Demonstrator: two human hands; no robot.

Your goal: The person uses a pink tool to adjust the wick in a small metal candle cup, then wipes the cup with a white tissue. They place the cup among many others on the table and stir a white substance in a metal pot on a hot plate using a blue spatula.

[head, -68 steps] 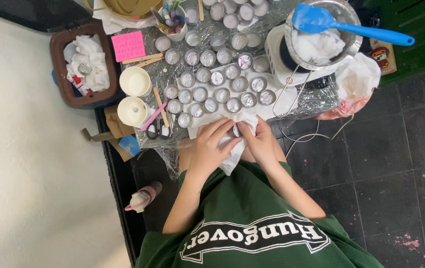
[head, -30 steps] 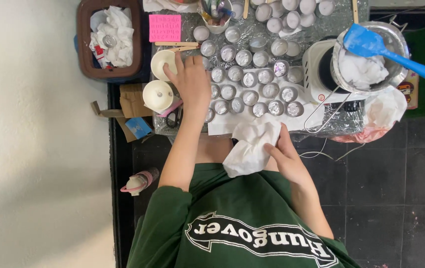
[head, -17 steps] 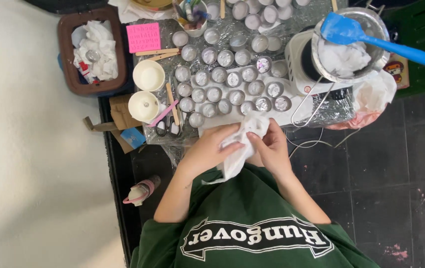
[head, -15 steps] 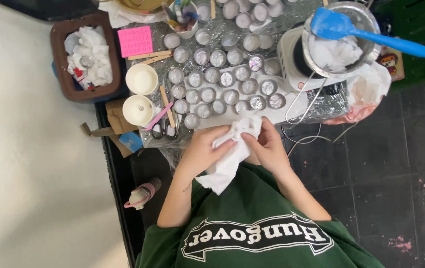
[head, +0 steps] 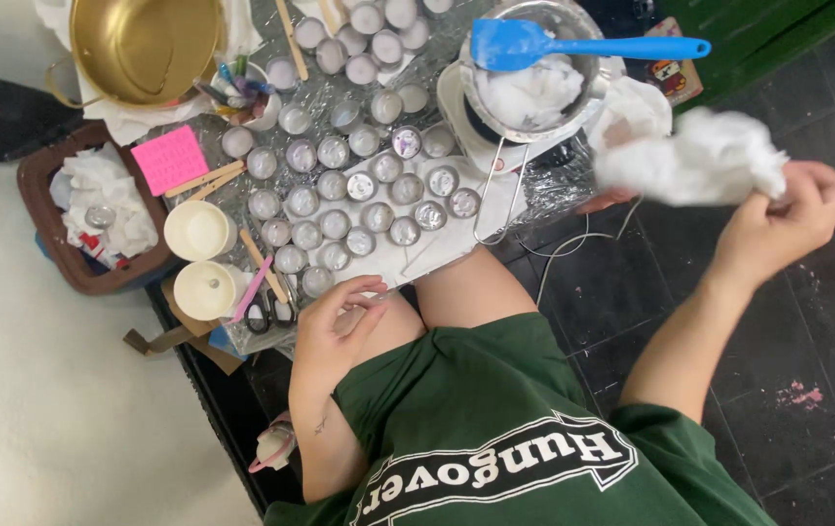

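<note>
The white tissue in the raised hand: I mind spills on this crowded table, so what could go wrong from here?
1. The right hand holds the tissue out beside the bowl; swinging it back could catch the blue spatula lying across the rim and tip it.
2. The small tins stand packed close, so one knock could upset several.
3. The cable hanging off the table edge could snag.

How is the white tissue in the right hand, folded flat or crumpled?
Crumpled. The white tissue bunches into an uneven wad, pinched at one end by the right hand, out over the dark floor.

One head camera — looking steeply down, fairly close.
</note>
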